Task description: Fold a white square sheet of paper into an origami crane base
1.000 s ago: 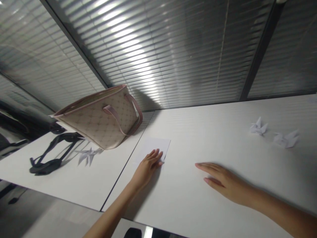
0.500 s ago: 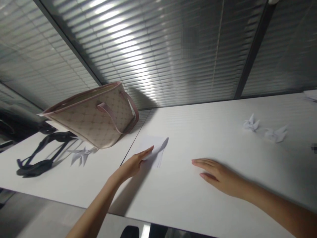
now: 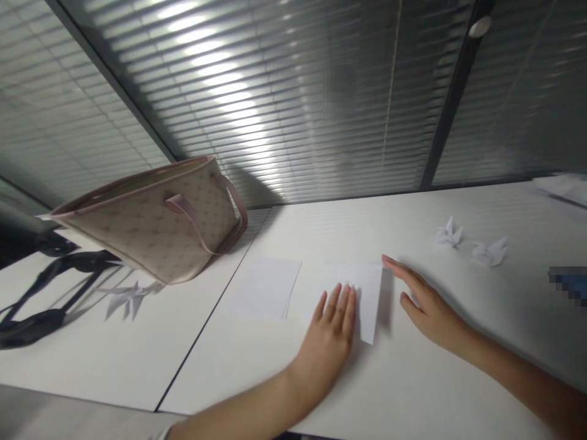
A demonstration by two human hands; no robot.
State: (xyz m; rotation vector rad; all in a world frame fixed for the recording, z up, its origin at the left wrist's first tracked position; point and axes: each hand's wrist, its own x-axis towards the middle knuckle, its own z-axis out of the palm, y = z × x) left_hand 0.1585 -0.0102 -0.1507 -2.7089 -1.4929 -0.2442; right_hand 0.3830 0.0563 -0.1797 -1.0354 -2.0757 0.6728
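Observation:
A single white sheet of paper lies on the table in front of me, its right edge lifted slightly. My left hand rests flat on it with the fingers stretched out. At the sheet's far right corner is my right hand, its index fingertip at the edge and its thumb held apart; whether that fingertip touches the paper is hard to tell. A small stack of white paper sheets lies to the left of my left hand.
A beige patterned handbag leans at the back left, with black straps beside it. A folded paper crane lies near the bag. Two more paper cranes sit at the right. White papers lie at the far right.
My left hand has moved right from the paper stack, and one sheet now lies apart from it under that hand. My right hand has shifted toward this sheet's corner. The view has turned slightly.

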